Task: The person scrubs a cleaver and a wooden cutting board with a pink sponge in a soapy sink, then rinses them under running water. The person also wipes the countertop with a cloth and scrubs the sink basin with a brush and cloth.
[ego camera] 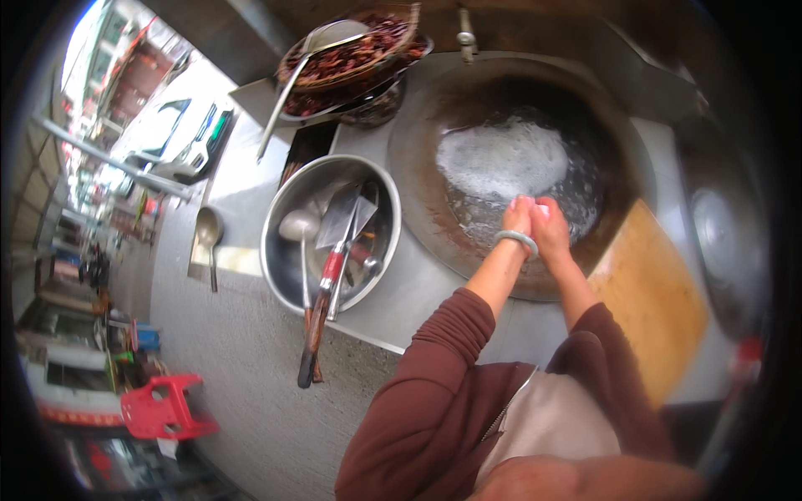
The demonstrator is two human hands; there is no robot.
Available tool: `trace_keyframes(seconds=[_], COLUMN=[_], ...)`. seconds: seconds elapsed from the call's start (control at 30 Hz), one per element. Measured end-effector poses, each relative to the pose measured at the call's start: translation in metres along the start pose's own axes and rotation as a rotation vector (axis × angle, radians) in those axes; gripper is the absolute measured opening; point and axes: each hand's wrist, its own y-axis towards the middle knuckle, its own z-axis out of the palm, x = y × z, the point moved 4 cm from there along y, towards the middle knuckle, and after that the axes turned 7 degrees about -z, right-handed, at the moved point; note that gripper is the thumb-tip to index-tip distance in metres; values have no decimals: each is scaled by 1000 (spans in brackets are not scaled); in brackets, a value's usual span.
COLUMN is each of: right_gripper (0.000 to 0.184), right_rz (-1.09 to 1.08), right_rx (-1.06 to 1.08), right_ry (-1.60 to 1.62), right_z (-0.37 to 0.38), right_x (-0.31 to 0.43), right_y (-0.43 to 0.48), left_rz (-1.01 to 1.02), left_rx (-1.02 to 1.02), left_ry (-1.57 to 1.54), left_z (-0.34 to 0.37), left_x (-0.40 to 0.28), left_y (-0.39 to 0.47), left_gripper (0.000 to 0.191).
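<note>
My left hand [517, 218], with a pale bangle at the wrist, and my right hand [552, 233] are pressed together over the near side of a large wok [420, 188]. Something pale shows between the fingers, too blurred to name. Water [583, 200] fills the bottom of the wok, and a thick patch of white foam [501, 156] floats on it just beyond my fingertips. Under my right forearm, a flat wooden board [658, 313] reaches over the wok's right rim.
Left of the wok, a steel basin [269, 257] holds a ladle [299, 227], a spatula with a red-banded handle [332, 269] and other utensils, handles overhanging its rim. Behind it, a long-handled skimmer [282, 106] lies on a basket of dried red chillies [388, 37]. A tap [465, 39] hangs above the wok.
</note>
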Motion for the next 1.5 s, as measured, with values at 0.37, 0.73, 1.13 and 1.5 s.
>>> trace_keyframes(seconds=[0.37, 0.73, 1.13, 1.5], right_gripper=[37, 43, 19, 32], right_rz=[0, 624, 386, 874], right_rx=[227, 241, -761, -839], right_ry=[-60, 442, 1167, 1010], right_z=[56, -9, -297, -339], right_x=[-48, -40, -124, -113], right_y=[10, -21, -150, -434], left_rz=[207, 132, -500, -497], left_rx=[-20, 391, 853, 950], left_ry=[534, 975, 734, 670], left_z=[-24, -20, 48, 110], left_x=[-2, -10, 147, 135], left_y=[31, 31, 18, -170], left_gripper=[16, 36, 56, 53])
